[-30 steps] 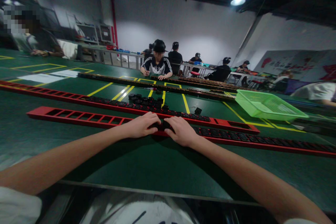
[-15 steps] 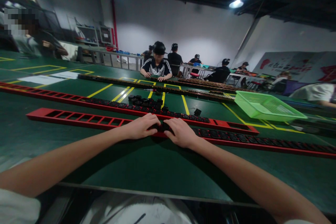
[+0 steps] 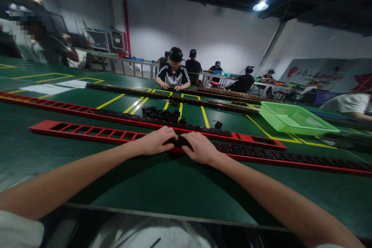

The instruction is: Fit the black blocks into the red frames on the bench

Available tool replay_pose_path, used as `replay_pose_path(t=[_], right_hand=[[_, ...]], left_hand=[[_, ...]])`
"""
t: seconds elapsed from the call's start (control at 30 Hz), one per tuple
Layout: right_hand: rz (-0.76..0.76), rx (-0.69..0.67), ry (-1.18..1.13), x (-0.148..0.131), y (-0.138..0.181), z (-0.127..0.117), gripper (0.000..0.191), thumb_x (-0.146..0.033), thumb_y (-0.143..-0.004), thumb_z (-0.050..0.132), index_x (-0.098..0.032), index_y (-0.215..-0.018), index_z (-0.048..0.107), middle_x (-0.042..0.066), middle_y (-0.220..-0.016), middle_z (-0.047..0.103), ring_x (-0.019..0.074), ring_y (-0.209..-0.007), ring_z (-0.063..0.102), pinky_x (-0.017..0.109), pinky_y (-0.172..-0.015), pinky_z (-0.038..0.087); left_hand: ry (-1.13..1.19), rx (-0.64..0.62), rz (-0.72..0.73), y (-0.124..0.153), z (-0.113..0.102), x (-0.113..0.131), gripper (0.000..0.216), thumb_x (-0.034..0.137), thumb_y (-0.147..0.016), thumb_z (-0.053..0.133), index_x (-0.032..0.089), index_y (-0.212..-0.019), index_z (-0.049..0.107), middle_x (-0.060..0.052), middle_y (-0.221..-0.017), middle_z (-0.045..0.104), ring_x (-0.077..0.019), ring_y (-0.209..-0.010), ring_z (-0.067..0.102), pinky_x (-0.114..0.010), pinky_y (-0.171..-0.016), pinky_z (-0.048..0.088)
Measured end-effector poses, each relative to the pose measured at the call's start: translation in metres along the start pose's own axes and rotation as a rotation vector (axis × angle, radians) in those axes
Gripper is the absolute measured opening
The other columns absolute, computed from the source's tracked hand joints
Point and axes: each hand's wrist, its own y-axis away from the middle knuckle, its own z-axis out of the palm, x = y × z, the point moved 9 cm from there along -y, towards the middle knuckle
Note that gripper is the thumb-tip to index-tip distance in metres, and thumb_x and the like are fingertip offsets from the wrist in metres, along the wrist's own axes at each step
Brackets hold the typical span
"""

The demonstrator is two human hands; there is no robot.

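Observation:
My left hand [image 3: 157, 141] and my right hand [image 3: 200, 147] rest side by side on a long red rail [image 3: 87, 131] lying across the green table [image 3: 162, 186]. Their curled fingertips press on a black socket piece [image 3: 179, 141] seated in the rail between them. Left of my hands the rail's slots are open; to the right they hold a row of black sockets [image 3: 261, 153].
A second red rail [image 3: 58, 106] lies behind, with a pile of loose black sockets [image 3: 161, 113] and one stray piece [image 3: 218, 124]. A green basket [image 3: 293, 118] sits at the right. A person [image 3: 173, 73] works across the table; others sit further back.
Both hands have stayed on the rail, with only slight shifts of the fingers. The view has tilted a little.

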Motion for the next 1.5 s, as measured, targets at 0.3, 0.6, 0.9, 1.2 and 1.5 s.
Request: replay_pose_path(t=[0.3, 0.6, 0.9, 1.2, 1.5], right_hand=[[-0.006, 0.005, -0.007, 0.0002, 0.0003, 0.0005, 0.037, -0.028, -0.093, 0.056, -0.011, -0.126, 0.059, 0.016, -0.116, 0.068, 0.0273, -0.109, 0.063, 0.043, -0.098, 0.046], [-0.002, 0.006, -0.051, -0.0007, 0.0009, -0.0034, 0.034, -0.026, -0.09, 0.057, -0.012, -0.121, 0.06, 0.016, -0.113, 0.069, 0.0264, -0.104, 0.063, 0.042, -0.094, 0.047], [-0.013, 0.012, -0.05, -0.0014, 0.0008, -0.0035, 0.035, -0.027, -0.089, 0.058, -0.012, -0.121, 0.061, 0.015, -0.113, 0.069, 0.0262, -0.103, 0.063, 0.041, -0.094, 0.048], [-0.029, 0.026, -0.037, 0.0002, 0.0009, -0.0021, 0.036, -0.027, -0.09, 0.057, -0.011, -0.122, 0.06, 0.016, -0.113, 0.069, 0.026, -0.104, 0.063, 0.041, -0.095, 0.048], [-0.044, 0.033, -0.026, 0.0, 0.0016, -0.002, 0.038, -0.027, -0.09, 0.057, -0.011, -0.124, 0.06, 0.016, -0.114, 0.069, 0.0268, -0.104, 0.063, 0.042, -0.096, 0.047]], left_hand=[[0.009, -0.003, 0.009, 0.0002, 0.0003, -0.0006, 0.019, 0.027, -0.093, 0.054, 0.021, -0.111, 0.058, -0.007, -0.112, 0.06, -0.0249, -0.108, 0.051, -0.039, -0.094, 0.043], [0.011, 0.007, 0.009, 0.0005, -0.0003, -0.0013, 0.02, 0.027, -0.093, 0.054, 0.022, -0.111, 0.058, -0.007, -0.112, 0.06, -0.025, -0.108, 0.052, -0.039, -0.095, 0.044], [0.025, 0.012, 0.011, 0.0012, -0.0004, -0.002, 0.02, 0.028, -0.093, 0.054, 0.022, -0.111, 0.059, -0.007, -0.111, 0.061, -0.0244, -0.107, 0.052, -0.038, -0.094, 0.044], [0.005, 0.0, 0.006, 0.0003, 0.0004, -0.0015, 0.019, 0.027, -0.093, 0.054, 0.021, -0.111, 0.058, -0.007, -0.112, 0.06, -0.0246, -0.108, 0.051, -0.038, -0.095, 0.043], [0.024, 0.003, 0.01, 0.0009, -0.0002, -0.0009, 0.02, 0.029, -0.093, 0.053, 0.021, -0.111, 0.058, -0.008, -0.112, 0.06, -0.0251, -0.108, 0.051, -0.04, -0.096, 0.043]])
